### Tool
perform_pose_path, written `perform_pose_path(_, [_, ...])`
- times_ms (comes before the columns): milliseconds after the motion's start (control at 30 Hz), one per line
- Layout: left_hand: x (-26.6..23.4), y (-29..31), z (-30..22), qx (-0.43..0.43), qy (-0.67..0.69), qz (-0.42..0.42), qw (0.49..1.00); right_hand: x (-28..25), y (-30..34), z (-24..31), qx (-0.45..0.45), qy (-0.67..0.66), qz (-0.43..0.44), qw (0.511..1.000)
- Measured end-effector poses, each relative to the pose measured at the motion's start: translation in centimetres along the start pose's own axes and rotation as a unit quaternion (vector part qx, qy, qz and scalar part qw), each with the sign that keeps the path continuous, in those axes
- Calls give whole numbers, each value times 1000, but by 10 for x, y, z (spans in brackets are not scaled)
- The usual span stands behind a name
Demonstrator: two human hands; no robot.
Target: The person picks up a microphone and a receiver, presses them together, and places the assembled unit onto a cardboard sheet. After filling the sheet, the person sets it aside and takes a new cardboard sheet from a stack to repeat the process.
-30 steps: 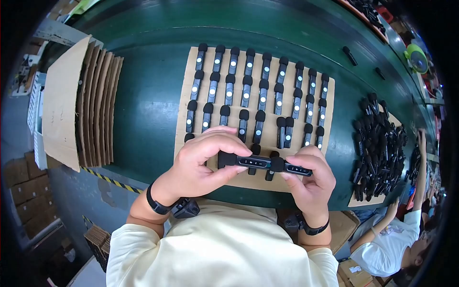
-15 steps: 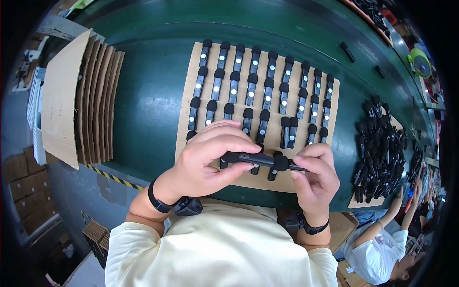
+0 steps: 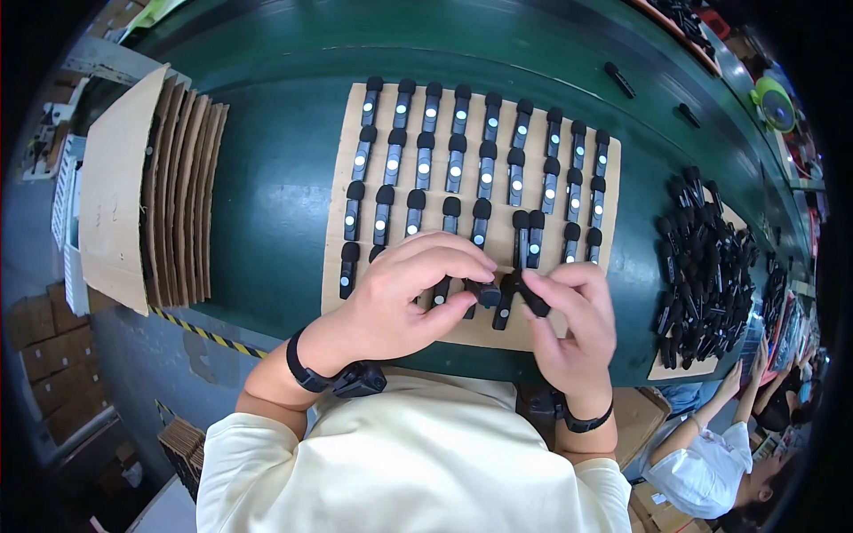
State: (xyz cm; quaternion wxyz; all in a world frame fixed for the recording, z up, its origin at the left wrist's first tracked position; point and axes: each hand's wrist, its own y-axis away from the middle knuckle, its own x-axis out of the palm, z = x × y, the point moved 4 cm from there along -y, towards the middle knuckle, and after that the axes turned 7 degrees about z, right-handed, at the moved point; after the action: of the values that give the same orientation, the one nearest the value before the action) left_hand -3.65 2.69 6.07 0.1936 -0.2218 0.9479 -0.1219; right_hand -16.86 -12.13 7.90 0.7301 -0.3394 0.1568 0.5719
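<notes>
My left hand (image 3: pixel 410 282) pinches a small black clip-type microphone (image 3: pixel 485 292) between thumb and fingertips, one end tilted toward me. Close to its right, my right hand (image 3: pixel 576 324) grips a black elongated piece (image 3: pixel 533 298) slanting down to the right; whether it is another microphone or a part of one I cannot tell. Under both hands lies a cardboard sheet (image 3: pixel 333 284) bearing rows of black microphones with foam tops, most with a pale round dot. Two microphones (image 3: pixel 528 238) on it lie side by side, touching. My hands hide some of the near ones.
On the green tabletop (image 3: pixel 267 195), a stack of upright cardboard sheets (image 3: pixel 124 195) stands at left. A heap of black microphones (image 3: pixel 702 275) lies at right, with two loose ones (image 3: pixel 619 80) farther back. Another person (image 3: pixel 702 471) works at the lower right.
The microphone in my left hand has turned from lying sideways to end-on. My right hand has moved slightly left, its black piece now slanted. The whole view has shifted a little.
</notes>
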Motion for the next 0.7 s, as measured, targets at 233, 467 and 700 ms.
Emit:
perform_pose_path(233, [14,-6,-8,24,-23,14,999,7,4,-3,-16,-91,-48,995])
perform_pose_path(467, [35,-6,-4,29,-40,69,996,-27,48,-19,49,-16,-39,998])
perform_pose_path(700, [71,0,-13,129,-191,100,968,-29,83,-29,94,28,-29,995])
